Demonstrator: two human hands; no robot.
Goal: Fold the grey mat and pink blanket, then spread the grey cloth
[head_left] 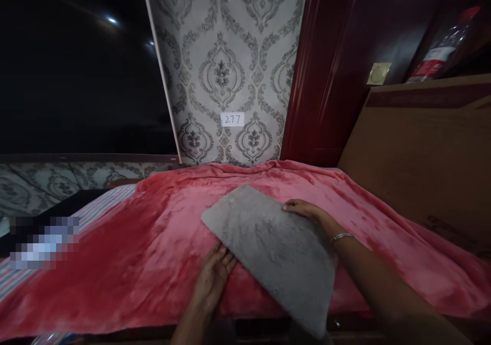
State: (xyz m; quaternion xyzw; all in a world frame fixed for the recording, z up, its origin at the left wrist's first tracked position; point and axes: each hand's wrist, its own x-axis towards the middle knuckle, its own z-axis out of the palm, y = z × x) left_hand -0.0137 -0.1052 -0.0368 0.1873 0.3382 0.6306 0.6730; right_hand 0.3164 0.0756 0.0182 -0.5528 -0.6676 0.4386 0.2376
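Observation:
A grey plush mat (268, 237), roughly rectangular, lies slantwise across the red plush blanket (164, 222), its near corner reaching past the blanket's front edge. At the mat's upper right side, my right hand (305, 209) has its fingers closed on the edge; part of the hand and wrist lies over the mat, and a thin bracelet circles the wrist. My left hand (215, 273) rests palm up beside the mat's lower left edge. Its fingers are loosely extended, with the tips close to that edge; whether they go under it I cannot tell.
A large dark screen (84, 79) stands at the left. A cardboard box (422, 166) rises at the right with a red-capped plastic bottle (441, 53) above it. Behind are patterned wallpaper with a paper label (232, 119) reading 277, and a dark red frame (314, 79).

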